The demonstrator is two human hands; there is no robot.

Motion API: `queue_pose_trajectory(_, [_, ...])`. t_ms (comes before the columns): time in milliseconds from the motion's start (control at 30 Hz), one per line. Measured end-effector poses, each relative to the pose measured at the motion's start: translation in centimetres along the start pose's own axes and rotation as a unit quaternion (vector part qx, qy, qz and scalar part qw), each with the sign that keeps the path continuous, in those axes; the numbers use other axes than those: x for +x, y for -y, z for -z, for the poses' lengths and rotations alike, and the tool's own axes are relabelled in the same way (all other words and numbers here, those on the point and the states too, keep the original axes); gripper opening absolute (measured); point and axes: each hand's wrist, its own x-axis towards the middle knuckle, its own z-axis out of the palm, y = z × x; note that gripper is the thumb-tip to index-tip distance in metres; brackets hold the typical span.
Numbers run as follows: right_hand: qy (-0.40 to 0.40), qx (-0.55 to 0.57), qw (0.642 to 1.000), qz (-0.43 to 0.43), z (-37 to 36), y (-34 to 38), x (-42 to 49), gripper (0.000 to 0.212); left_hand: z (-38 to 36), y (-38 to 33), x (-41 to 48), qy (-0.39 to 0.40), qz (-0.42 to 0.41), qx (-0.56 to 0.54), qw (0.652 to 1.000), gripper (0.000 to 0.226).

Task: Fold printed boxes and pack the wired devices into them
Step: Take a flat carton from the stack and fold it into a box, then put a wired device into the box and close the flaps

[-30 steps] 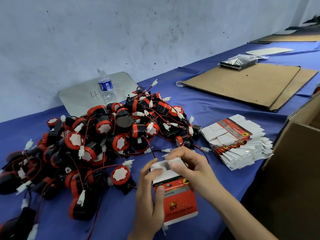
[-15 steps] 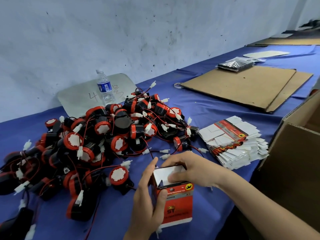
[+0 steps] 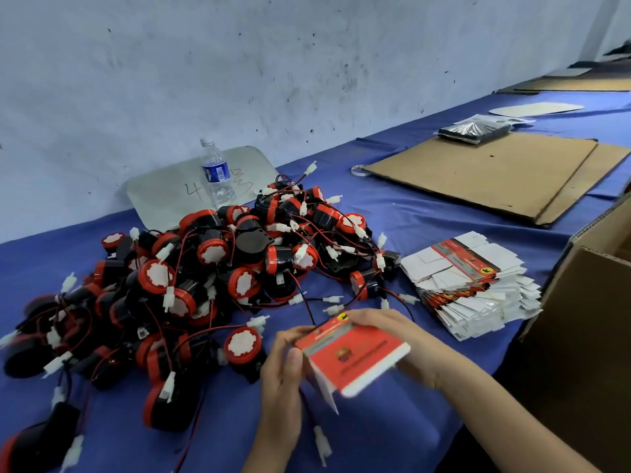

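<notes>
A red and white printed box [image 3: 355, 356] is tilted on its side above the blue table [image 3: 426, 213], held between both hands. My left hand [image 3: 283, 373] grips its near left edge, thumb on the box's side. My right hand [image 3: 386, 332] curls over its far end. A wire with a white connector [image 3: 322, 445] hangs below the box. A large heap of black and red wired devices [image 3: 205, 278] lies to the left. A stack of flat printed boxes [image 3: 471, 285] lies to the right.
An open brown carton [image 3: 587, 319] stands at the right edge. Flat cardboard sheets [image 3: 495, 172] lie at the back right with a dark packet [image 3: 474, 131] on them. A water bottle [image 3: 216, 172] stands by the wall on a grey sheet [image 3: 164, 192].
The box has been tipped from upright onto its side, its open top turned away. My right hand shifted from the top opening to the far end.
</notes>
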Motion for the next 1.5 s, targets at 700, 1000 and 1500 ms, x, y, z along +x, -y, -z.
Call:
queue_pose_trajectory(700, [-0.286,-0.351,0.851,0.267,-1.8,-2.4,-1.7,0.043,-0.2,1.6,0.3,-0.011,-0.019,0.167,0.986,0.032])
queue_pose_trajectory(1000, [-0.041,-0.689,0.721,0.05,-3.3,-2.2,-0.3,0.063,0.8,-0.2,0.3,-0.154,-0.155,0.375,0.901,0.034])
queue_pose_trajectory(1500, [-0.203,-0.305,0.88,0.302,-2.4,-3.8,-2.6,0.019,2.5,-0.1,1.6,-0.306,-0.126,0.3,0.895,0.057])
